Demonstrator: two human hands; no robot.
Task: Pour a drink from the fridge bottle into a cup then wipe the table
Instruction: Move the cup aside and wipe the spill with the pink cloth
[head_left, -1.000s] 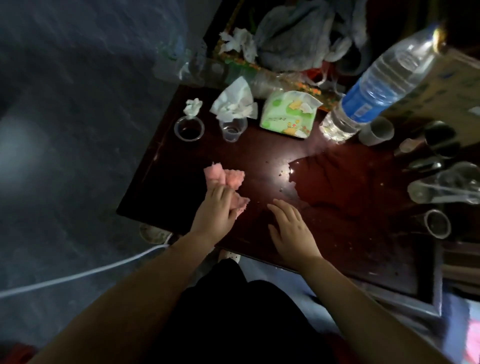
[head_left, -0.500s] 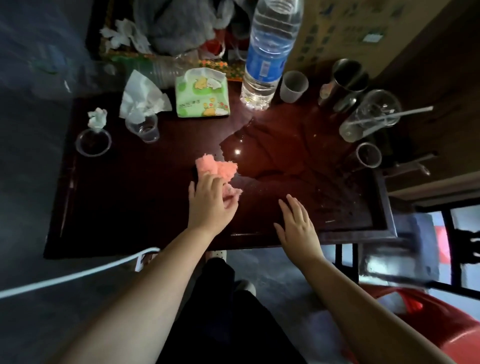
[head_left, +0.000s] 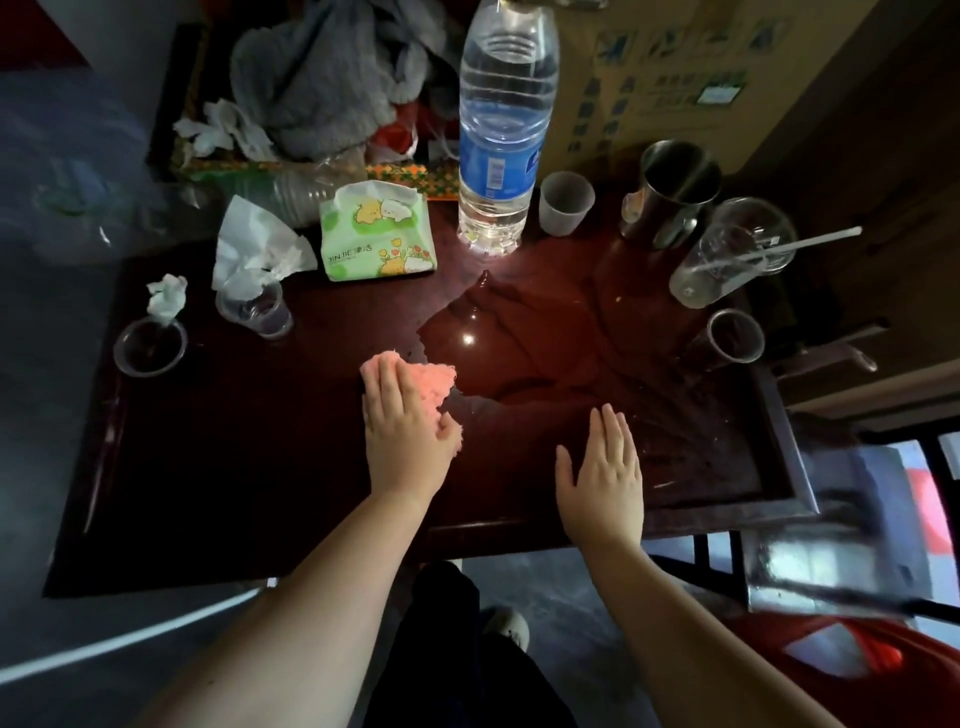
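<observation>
My left hand (head_left: 402, 431) lies flat on a pink cloth (head_left: 434, 382) and presses it onto the dark wooden table (head_left: 218, 457), at the left edge of a wide puddle (head_left: 524, 338). Flat on the wet tabletop near the front edge rests my right hand (head_left: 605, 478), fingers spread, holding nothing. A tall clear water bottle (head_left: 501, 130) with a blue label stands upright at the back of the table. Beside it on the right is a small translucent cup (head_left: 565, 202).
A green tissue pack (head_left: 376, 239), two clear cups with crumpled tissue (head_left: 254, 306) (head_left: 149, 345), a steel mug (head_left: 672, 189), a tipped plastic cup with a straw (head_left: 732, 254) and another cup (head_left: 732, 340) ring the table. Grey fabric (head_left: 322, 78) and a cardboard box (head_left: 670, 78) sit behind.
The view has swung so the bottle now stands upright. My left hand has slid the pink cloth rightward to the puddle's edge. My right hand stays flat on the table.
</observation>
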